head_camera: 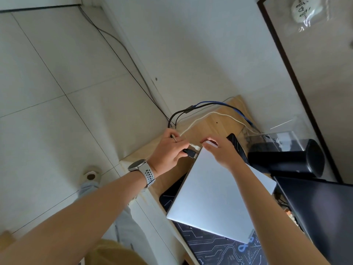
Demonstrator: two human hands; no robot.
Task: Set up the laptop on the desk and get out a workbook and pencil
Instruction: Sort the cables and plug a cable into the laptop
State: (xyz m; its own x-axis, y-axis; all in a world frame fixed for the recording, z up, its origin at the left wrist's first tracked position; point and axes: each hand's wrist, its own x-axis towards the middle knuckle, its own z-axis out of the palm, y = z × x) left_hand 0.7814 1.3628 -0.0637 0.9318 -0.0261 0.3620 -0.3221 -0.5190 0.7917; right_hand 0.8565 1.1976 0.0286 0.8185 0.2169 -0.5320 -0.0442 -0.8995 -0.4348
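Closed silver laptop [215, 190] lies lid-down flat on the wooden desk [208, 123], centre-right of the frame, its near corner over a dark circuit-pattern desk mat [219, 249] at lower centre. Left hand [168, 150], watch [142, 170] on the wrist and a ring on one finger, sits at the laptop's far-left corner; fingers pinched narrow around a black cable plug [190, 153] right at the laptop's edge. Whether the plug is seated in a port, cannot tell. A white connector [194, 146] lies just beside it, its white cable [214, 114] looping back across the desk. Black cable [181, 111] and blue cable [235, 109] arc over the desk's far-left edge, upper centre. Right hand [221, 150] rests on the laptop's far corner, fingers loosely spread and pressing flat on the lid, gripping nothing. Black cylindrical speaker [290, 159] lies at right, a clear plastic box [277, 136] behind it. Dark monitor [321, 211] at lower right edge. Workbook and pencil not in view. Slippered foot [89, 175] on the tile floor, left.
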